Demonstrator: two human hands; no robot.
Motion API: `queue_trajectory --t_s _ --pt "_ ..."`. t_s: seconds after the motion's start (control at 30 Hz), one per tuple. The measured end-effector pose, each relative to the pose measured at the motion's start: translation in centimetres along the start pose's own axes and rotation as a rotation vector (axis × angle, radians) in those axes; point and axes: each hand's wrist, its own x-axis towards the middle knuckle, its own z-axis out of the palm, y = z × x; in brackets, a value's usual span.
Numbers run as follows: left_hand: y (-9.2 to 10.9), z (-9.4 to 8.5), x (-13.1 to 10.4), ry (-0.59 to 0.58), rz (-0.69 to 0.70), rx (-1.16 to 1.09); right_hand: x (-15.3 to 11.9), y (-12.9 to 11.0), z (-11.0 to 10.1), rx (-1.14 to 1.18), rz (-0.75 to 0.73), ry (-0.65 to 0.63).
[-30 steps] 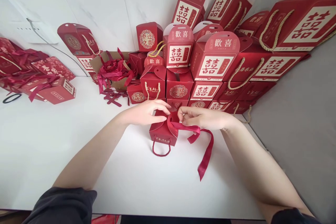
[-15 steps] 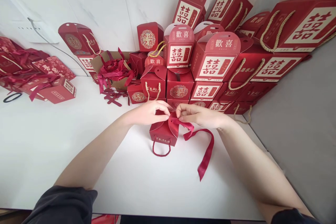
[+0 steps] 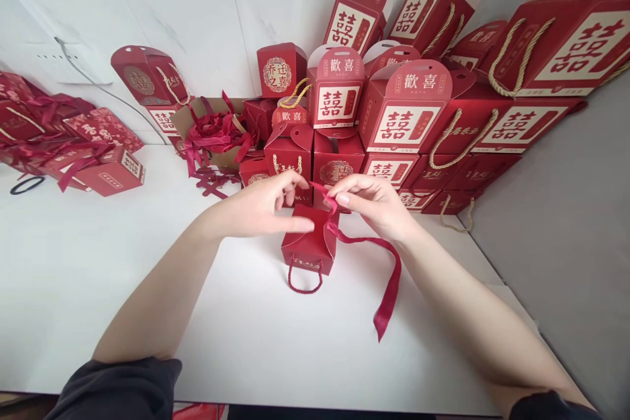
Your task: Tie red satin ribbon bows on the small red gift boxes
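Observation:
A small red gift box [image 3: 306,251] with a dark red cord handle [image 3: 305,290] stands on the white table in front of me. A dark red ribbon [image 3: 391,275] runs from its top and trails off to the right, its loose end lying on the table. My right hand [image 3: 377,207] pinches the ribbon near its upper end, just above the box. My left hand [image 3: 263,207] is over the box's left side, thumb and fingers apart, with nothing in its grasp. The ribbon's upper tip reaches close to the left fingertips.
Stacked red gift boxes [image 3: 394,121] with rope handles fill the back and right, against the wall. A cardboard box [image 3: 224,157] of loose ribbons stands back left. More ribboned boxes [image 3: 111,174] and scissors [image 3: 27,185] lie far left. A grey panel [image 3: 556,256] bounds the right.
My left hand has let go at the box's top and spread its fingers, moving slightly left. My right hand has lifted the ribbon's short end upward. The box stays in place.

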Motion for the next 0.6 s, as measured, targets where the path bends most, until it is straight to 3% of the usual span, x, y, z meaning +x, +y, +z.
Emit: queue_trajectory --t_s 0.07,0.23,0.43,0.6 --pt "0.0 0.0 -0.4 -0.103 -0.049 0.129 -0.1 0.2 0.2 0.052 -0.016 0.036" --pt "-0.5 0.1 -0.5 -0.205 -0.104 0.141 -0.2 0.8 1.0 -0.012 0.129 -0.089" --pt "-0.6 0.3 -0.9 -0.207 -0.106 0.213 -0.3 1.4 1.3 -0.086 0.16 -0.134" --pt "-0.7 0.1 -0.5 -0.257 -0.099 0.11 -0.3 1.1 1.4 -0.111 0.117 -0.121"
